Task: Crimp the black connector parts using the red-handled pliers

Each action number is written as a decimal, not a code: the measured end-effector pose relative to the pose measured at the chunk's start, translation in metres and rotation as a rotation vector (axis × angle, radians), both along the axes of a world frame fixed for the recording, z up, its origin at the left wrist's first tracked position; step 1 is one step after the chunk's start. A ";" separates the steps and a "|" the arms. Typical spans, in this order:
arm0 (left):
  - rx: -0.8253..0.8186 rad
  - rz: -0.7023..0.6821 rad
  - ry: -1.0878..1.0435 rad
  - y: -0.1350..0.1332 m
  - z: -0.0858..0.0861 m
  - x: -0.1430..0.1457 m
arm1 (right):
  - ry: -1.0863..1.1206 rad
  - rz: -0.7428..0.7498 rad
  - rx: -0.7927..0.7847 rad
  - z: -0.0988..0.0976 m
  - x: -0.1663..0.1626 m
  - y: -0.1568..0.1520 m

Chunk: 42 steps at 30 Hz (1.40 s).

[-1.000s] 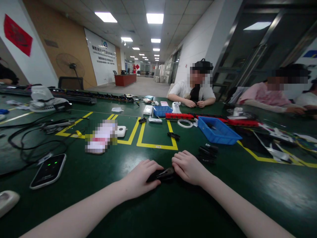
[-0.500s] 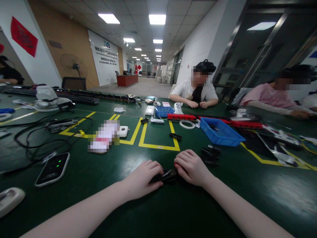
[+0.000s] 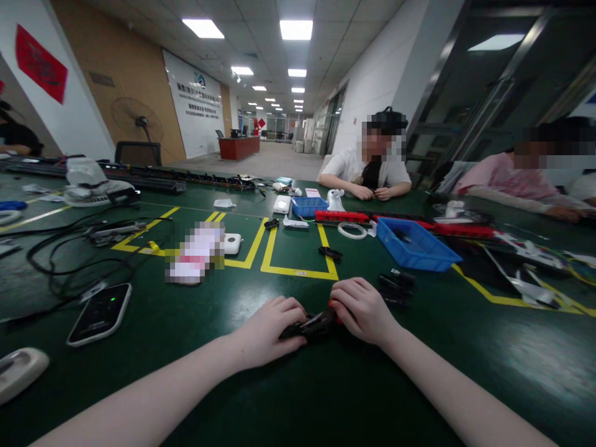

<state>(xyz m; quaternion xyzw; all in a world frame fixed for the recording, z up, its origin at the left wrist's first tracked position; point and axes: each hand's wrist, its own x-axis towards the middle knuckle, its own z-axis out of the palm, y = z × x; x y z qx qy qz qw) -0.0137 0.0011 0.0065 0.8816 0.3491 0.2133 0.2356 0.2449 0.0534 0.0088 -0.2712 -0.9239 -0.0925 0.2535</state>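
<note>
My left hand (image 3: 270,329) and my right hand (image 3: 362,309) meet low on the green table (image 3: 195,316), both closed on a small black part (image 3: 313,324) held between them. A bit of red shows at the part's right end, under my right fingers. The part rests on or just above the tabletop; I cannot tell which. Several more small black parts (image 3: 395,285) lie just right of my right hand, and another black part (image 3: 329,252) lies farther back inside the yellow tape outline (image 3: 298,271).
A blue bin (image 3: 412,246) stands at the right, a smaller blue bin (image 3: 307,206) behind. A dark device with a green light (image 3: 100,313) and black cables (image 3: 69,261) lie left. Two people sit across the table, hands on it. Red strips (image 3: 339,216) run across the middle.
My hands stay together on the black part; a red bit now shows at its right end. The view has shifted slightly.
</note>
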 end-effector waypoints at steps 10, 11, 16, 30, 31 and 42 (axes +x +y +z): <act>-0.016 0.007 -0.011 -0.002 0.002 0.000 | -0.012 -0.004 0.016 -0.001 -0.003 -0.003; -0.014 0.008 -0.007 -0.003 0.002 0.000 | -0.011 -0.003 0.016 -0.001 -0.004 -0.003; -0.007 0.014 0.007 -0.003 0.003 0.001 | -0.014 0.005 0.014 -0.001 -0.006 -0.005; 0.010 0.015 0.003 -0.002 -0.002 0.000 | 0.008 0.042 0.059 0.000 -0.003 0.000; 0.011 0.016 0.008 -0.002 -0.002 0.000 | 0.011 0.047 0.062 0.000 -0.003 0.000; 0.017 0.020 0.045 -0.002 0.002 0.001 | 0.048 0.071 0.112 -0.003 -0.005 -0.003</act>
